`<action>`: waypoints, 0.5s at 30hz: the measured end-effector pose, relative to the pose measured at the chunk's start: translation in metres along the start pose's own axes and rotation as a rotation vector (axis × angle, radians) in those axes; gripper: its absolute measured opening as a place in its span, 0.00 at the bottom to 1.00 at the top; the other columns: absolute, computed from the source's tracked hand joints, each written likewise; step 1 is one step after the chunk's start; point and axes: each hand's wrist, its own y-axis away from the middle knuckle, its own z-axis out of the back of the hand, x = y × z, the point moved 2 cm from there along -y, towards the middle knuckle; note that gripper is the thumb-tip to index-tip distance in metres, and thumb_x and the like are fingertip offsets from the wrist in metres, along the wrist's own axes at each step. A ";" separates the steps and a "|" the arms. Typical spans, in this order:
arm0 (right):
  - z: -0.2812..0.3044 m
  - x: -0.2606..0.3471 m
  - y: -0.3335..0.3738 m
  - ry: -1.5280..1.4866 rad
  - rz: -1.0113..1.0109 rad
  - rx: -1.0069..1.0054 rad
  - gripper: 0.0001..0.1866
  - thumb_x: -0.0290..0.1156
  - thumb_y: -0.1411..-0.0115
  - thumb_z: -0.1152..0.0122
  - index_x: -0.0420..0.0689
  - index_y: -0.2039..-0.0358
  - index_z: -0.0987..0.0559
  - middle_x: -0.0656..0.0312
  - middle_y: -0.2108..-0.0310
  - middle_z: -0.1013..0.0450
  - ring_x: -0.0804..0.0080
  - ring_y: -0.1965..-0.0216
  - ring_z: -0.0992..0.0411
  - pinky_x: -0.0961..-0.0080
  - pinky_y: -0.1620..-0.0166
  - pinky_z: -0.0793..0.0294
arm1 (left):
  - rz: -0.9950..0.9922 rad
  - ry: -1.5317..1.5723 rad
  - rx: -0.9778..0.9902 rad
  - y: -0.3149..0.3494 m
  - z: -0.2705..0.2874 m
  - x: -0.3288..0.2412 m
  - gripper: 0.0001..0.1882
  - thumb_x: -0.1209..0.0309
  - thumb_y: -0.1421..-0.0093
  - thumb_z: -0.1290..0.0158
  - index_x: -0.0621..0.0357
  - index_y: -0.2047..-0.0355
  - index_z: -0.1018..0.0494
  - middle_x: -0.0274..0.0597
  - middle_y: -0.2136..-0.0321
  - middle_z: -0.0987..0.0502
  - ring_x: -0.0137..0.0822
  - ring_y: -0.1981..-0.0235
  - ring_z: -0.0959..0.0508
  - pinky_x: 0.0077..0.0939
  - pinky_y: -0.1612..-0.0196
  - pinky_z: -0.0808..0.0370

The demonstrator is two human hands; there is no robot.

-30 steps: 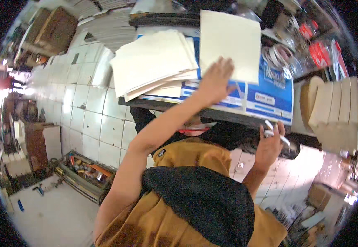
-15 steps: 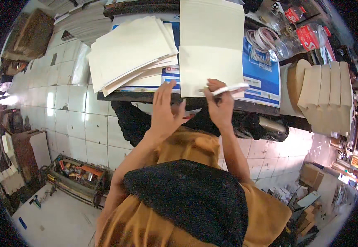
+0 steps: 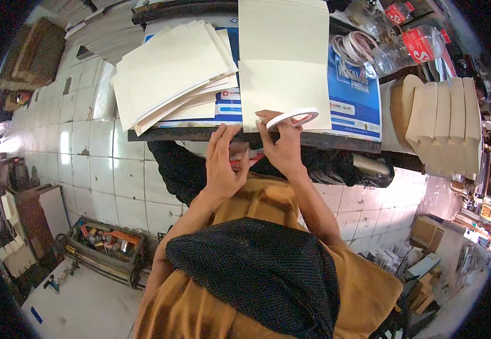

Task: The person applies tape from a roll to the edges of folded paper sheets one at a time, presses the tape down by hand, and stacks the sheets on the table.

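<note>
A creased cream sheet of card (image 3: 282, 42) lies before me, its lower edge along the table's near edge. My right hand (image 3: 284, 148) is closed on a white roll of narrow tape (image 3: 309, 113), over the sheet's lower part. Thumb and fingertips meet near the sheet's bottom edge. Just to the left, my left hand (image 3: 224, 166) has its fingers stretched up toward the table edge, thumb apart. Something red shows through the gap beside that thumb; I cannot tell what it is, and it seems to lie behind the hand.
A fanned stack of cream sheets (image 3: 172, 70) lies on the left over a blue printed sheet (image 3: 355, 104). Tape rolls (image 3: 354, 48) and plastic bottles (image 3: 420, 45) stand at the back right, with thick cream paper blocks (image 3: 443, 124) nearer. A tool tray (image 3: 107, 243) sits lower left.
My right hand has moved left toward the sheet's bottom edge and turned the tape roll from edge-on to showing its ring. My left hand has dropped slightly. The whole view has shifted a little.
</note>
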 end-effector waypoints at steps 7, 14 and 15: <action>-0.002 -0.004 0.002 0.035 -0.017 0.005 0.07 0.30 0.38 0.33 0.46 0.60 0.17 0.64 0.60 0.18 0.64 0.62 0.22 0.62 0.48 0.35 | -0.014 -0.137 0.130 0.001 -0.005 0.001 0.39 0.72 0.45 0.39 0.65 0.34 0.40 0.53 0.41 0.28 0.57 0.33 0.37 0.56 0.31 0.42; 0.038 -0.001 0.001 0.200 0.011 -0.331 0.16 0.32 0.41 0.29 0.45 0.53 0.17 0.56 0.50 0.23 0.53 0.45 0.29 0.58 0.40 0.35 | 0.000 -0.255 0.137 -0.001 -0.015 -0.004 0.36 0.66 0.43 0.39 0.59 0.35 0.36 0.50 0.43 0.27 0.56 0.33 0.37 0.58 0.33 0.41; 0.051 -0.012 0.001 0.089 -0.034 -0.333 0.18 0.32 0.43 0.28 0.44 0.52 0.17 0.56 0.46 0.26 0.55 0.43 0.30 0.59 0.38 0.37 | -0.017 -0.272 0.116 -0.001 -0.016 -0.005 0.35 0.63 0.41 0.39 0.59 0.36 0.35 0.50 0.44 0.26 0.56 0.33 0.36 0.58 0.33 0.41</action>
